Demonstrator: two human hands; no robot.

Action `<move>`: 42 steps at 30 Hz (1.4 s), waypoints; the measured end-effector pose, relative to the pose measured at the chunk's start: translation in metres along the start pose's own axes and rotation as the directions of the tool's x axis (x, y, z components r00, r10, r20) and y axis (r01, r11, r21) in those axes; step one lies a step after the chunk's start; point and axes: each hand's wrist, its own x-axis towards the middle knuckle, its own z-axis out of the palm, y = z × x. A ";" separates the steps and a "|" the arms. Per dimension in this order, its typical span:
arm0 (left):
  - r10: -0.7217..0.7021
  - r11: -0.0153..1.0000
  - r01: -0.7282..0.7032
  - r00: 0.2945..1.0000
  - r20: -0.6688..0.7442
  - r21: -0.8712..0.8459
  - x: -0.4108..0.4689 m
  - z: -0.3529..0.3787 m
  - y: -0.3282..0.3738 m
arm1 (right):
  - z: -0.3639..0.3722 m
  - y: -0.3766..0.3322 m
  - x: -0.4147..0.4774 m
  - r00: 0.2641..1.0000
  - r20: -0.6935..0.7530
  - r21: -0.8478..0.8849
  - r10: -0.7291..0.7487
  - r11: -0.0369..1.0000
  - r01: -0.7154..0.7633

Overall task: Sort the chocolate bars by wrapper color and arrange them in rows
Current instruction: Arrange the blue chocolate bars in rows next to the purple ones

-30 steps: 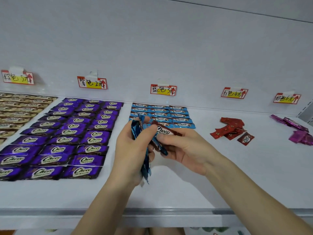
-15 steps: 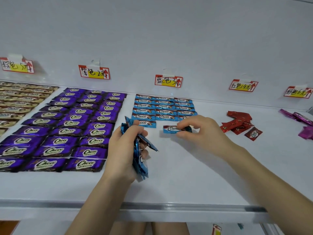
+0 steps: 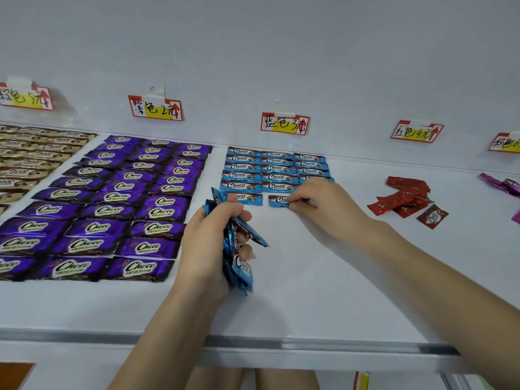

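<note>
Right hand [image 3: 318, 205] had left the bundle it was drawing from a second before and gone forward. It lay low at the near edge of the blue block [image 3: 275, 170], fingertips pinching a single blue bar [image 3: 277, 200] flat against the white shelf [image 3: 309, 291]. Half a second before, that bar was already down; the hand was still on it.

Left hand [image 3: 208, 243] kept its place, fingers curled round a bundle of blue bars [image 3: 239, 260] held on edge just above the shelf.

Shelf contents, left to right:
- brown bars [image 3: 28, 161], in rows, cut off by the frame
- purple bars [image 3: 112, 204], in three columns
- blue block, three columns, five full rows
- red bars [image 3: 402, 197], a loose heap
- pink bars [image 3: 503, 184], at the frame edge

Handwritten price tags [image 3: 284, 124] hung on the back wall.

The pinched bar sat second in the nearest blue row, just right of a lone blue bar [image 3: 251, 198], apart from the bundle.
</note>
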 end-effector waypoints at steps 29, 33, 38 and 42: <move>-0.049 0.999 0.049 0.999 -0.002 -0.022 0.003 -0.002 -0.001 | 0.007 -0.009 0.000 1.000 0.020 -0.101 -0.012 0.995 0.014; -0.005 1.000 0.005 1.000 -0.006 -0.013 0.000 0.000 0.001 | -0.004 -0.021 -0.005 0.992 -0.095 0.093 0.081 0.993 -0.072; 0.119 0.992 -0.119 0.993 0.009 -0.044 -0.008 0.005 0.003 | -0.030 -0.066 -0.029 0.963 0.135 0.623 0.232 0.736 -0.264; 0.244 0.968 -0.247 0.966 0.087 0.028 -0.012 0.005 -0.001 | -0.030 -0.084 -0.045 0.952 0.276 0.702 0.132 0.648 -0.294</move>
